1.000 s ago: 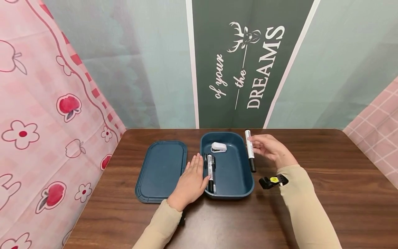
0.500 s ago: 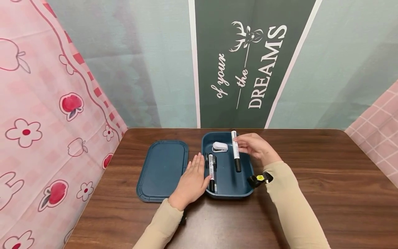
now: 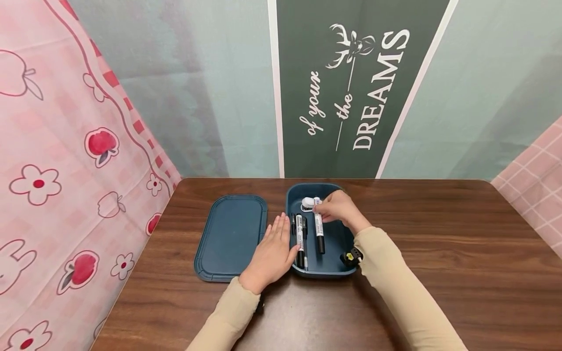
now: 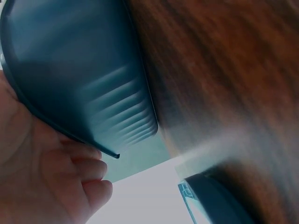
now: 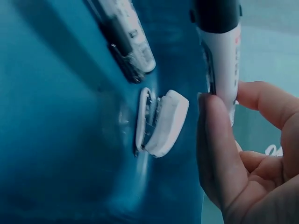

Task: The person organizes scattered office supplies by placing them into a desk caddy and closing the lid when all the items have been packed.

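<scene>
My right hand (image 3: 340,209) pinches a white marker (image 3: 319,225) with a black cap between thumb and fingers, above the blue box (image 3: 335,246). In the right wrist view the held marker (image 5: 226,60) stands near a small white stapler (image 5: 167,123) on the box floor. A second white marker (image 3: 300,229) lies along the box's left side, with dark pens (image 3: 305,226) beside it. My left hand (image 3: 271,253) lies with straight fingers against the box's left rim. The left wrist view shows its palm and fingertips by the box wall (image 4: 84,70).
A flat blue lid (image 3: 232,236) lies on the brown wooden table (image 3: 461,253), left of the box. Behind the table hangs a green curtain (image 3: 210,97) with a printed panel. A pink patterned cloth (image 3: 66,170) hangs at the left.
My right hand has carried the marker leftward from outside the box's right side to above its middle, close to the stapler. The left hand has stayed at the rim.
</scene>
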`<state>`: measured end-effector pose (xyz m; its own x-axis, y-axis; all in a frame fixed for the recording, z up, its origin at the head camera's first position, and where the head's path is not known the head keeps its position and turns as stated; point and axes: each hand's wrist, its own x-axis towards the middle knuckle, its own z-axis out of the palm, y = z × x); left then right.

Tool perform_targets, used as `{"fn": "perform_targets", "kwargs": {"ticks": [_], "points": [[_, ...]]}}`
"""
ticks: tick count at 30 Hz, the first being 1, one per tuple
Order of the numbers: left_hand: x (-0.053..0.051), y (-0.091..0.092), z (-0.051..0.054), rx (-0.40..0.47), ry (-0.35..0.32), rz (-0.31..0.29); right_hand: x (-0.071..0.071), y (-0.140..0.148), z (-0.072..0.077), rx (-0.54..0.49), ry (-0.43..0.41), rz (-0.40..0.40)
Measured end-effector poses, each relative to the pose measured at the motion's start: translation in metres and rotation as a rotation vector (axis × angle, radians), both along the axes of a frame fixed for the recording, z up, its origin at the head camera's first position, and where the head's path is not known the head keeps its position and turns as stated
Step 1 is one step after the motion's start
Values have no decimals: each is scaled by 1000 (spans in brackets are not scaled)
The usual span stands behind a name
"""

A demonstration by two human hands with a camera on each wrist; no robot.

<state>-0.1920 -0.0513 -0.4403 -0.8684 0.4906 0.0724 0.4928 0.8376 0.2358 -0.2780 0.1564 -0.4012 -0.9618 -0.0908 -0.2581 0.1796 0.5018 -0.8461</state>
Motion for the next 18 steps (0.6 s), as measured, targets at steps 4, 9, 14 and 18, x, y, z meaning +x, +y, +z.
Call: {"fn": "perform_targets", "kwargs": {"ticks": [4, 9, 14, 18], "points": [[0, 1, 2, -8, -11, 5, 2, -7, -4, 124, 1, 37], [1, 1, 3, -10, -16, 6, 1, -16, -9, 295, -57, 92], [1, 1, 5, -8, -16, 2, 0, -22, -14, 376, -121, 121], [1, 1, 6, -8, -15, 3, 0, -25, -15, 404, -118, 125]]}}
